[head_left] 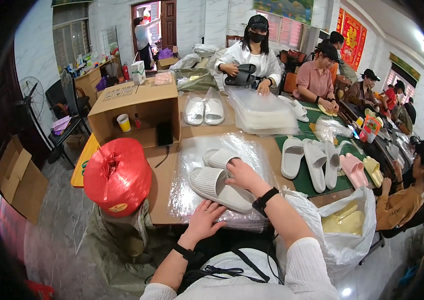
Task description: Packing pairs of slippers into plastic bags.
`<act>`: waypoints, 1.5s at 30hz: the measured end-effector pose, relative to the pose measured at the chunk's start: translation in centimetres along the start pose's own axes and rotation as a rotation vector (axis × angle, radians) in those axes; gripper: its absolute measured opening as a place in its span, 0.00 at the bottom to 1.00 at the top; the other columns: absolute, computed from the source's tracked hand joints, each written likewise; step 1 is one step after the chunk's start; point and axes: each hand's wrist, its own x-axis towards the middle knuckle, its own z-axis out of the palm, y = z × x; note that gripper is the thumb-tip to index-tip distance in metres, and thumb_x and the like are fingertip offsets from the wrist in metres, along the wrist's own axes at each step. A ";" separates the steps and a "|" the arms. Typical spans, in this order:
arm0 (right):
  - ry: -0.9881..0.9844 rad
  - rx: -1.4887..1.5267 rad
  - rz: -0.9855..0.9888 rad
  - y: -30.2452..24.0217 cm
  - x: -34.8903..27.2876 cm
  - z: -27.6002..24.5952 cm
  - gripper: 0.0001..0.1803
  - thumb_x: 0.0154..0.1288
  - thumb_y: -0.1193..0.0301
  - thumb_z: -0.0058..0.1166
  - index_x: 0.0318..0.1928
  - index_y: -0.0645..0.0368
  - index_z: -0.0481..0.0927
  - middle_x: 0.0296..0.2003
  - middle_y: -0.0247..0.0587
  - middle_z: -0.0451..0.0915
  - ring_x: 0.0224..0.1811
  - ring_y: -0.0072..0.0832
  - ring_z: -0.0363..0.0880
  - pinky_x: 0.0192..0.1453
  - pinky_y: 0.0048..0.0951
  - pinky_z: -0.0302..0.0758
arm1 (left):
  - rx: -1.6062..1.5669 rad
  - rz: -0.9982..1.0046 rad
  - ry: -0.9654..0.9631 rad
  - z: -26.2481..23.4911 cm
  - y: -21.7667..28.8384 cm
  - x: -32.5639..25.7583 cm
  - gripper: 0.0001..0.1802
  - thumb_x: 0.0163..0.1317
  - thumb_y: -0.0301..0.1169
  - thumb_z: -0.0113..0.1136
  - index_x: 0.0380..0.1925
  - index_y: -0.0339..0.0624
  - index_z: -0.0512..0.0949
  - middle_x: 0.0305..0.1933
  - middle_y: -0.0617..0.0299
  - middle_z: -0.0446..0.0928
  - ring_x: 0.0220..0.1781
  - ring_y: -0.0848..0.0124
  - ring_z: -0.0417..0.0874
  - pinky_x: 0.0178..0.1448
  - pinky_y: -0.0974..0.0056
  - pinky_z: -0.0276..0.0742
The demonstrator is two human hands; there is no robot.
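A pair of white slide slippers with ribbed straps lies on a stack of clear plastic bags (184, 200) in front of me. The near slipper (209, 182) points left, and the far slipper (218, 158) is partly hidden behind it. My right hand (247, 177) reaches over the pair, its fingers curled at the strap opening where the slippers meet. It appears to grip the far slipper, though the fingertips are partly covered. My left hand (205, 223) rests flat on the bags at the table's front edge, fingers spread, holding nothing.
Left stand a red twine roll (117, 175) and an open cardboard box (134, 107). More white slippers (314, 162) lie right, beside pink slippers (353, 170). A white sack (299, 207) holds yellow slippers. Across the table, a masked person (257, 55) handles a stack of clear bags (262, 112).
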 end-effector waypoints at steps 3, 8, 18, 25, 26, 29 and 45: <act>-0.086 0.022 0.033 -1.5 0.5 -0.9 0.28 0.55 0.57 0.65 0.52 0.62 0.79 0.51 0.53 0.75 0.58 0.50 0.71 0.61 0.46 0.72 | 0.003 -0.028 -0.006 -0.2 0.0 -0.4 0.29 0.60 0.47 0.64 0.59 0.48 0.76 0.64 0.54 0.73 0.71 0.50 0.65 0.76 0.46 0.56; -0.061 0.143 0.151 -1.3 -0.4 0.5 0.17 0.57 0.58 0.61 0.37 0.60 0.86 0.44 0.52 0.78 0.48 0.49 0.77 0.54 0.45 0.75 | -0.016 -0.025 -0.016 0.0 0.2 -0.1 0.29 0.60 0.47 0.64 0.59 0.48 0.76 0.64 0.54 0.73 0.71 0.51 0.65 0.76 0.46 0.56; 0.336 0.460 0.358 -7.4 -8.7 -5.1 0.08 0.58 0.74 0.59 0.38 0.64 0.82 0.32 0.55 0.80 0.33 0.48 0.80 0.38 0.41 0.76 | -0.035 -0.082 -0.081 0.8 -0.3 -0.6 0.34 0.59 0.51 0.63 0.62 0.47 0.74 0.72 0.52 0.66 0.75 0.47 0.61 0.77 0.44 0.54; 0.946 1.071 0.505 -8.4 -19.1 -2.3 0.18 0.63 0.78 0.56 0.54 0.64 0.75 0.49 0.41 0.80 0.48 0.25 0.79 0.53 0.29 0.76 | -0.180 -0.100 -0.099 -1.0 1.7 1.1 0.37 0.58 0.48 0.68 0.64 0.42 0.71 0.72 0.44 0.64 0.75 0.43 0.60 0.75 0.49 0.60; 0.924 1.350 0.564 -7.9 -20.5 -1.8 0.26 0.68 0.75 0.56 0.65 0.61 0.67 0.58 0.42 0.75 0.56 0.26 0.76 0.61 0.31 0.75 | -0.242 -0.113 -0.073 -1.6 1.6 1.3 0.37 0.58 0.44 0.70 0.63 0.40 0.71 0.72 0.44 0.64 0.75 0.43 0.60 0.75 0.50 0.61; 1.201 1.556 0.605 -11.9 -19.2 -7.0 0.19 0.63 0.79 0.58 0.56 0.64 0.77 0.49 0.45 0.83 0.49 0.29 0.82 0.53 0.30 0.79 | -0.173 -0.170 -0.103 -3.3 0.1 0.2 0.33 0.53 0.37 0.73 0.60 0.42 0.75 0.70 0.47 0.68 0.75 0.45 0.61 0.74 0.50 0.63; 0.994 1.051 0.776 -7.7 -24.7 -1.0 0.24 0.74 0.67 0.47 0.66 0.63 0.68 0.55 0.44 0.79 0.53 0.30 0.81 0.53 0.31 0.81 | -0.264 -0.262 -0.060 -3.6 0.3 0.4 0.21 0.52 0.37 0.73 0.47 0.45 0.85 0.59 0.57 0.78 0.59 0.55 0.74 0.62 0.55 0.73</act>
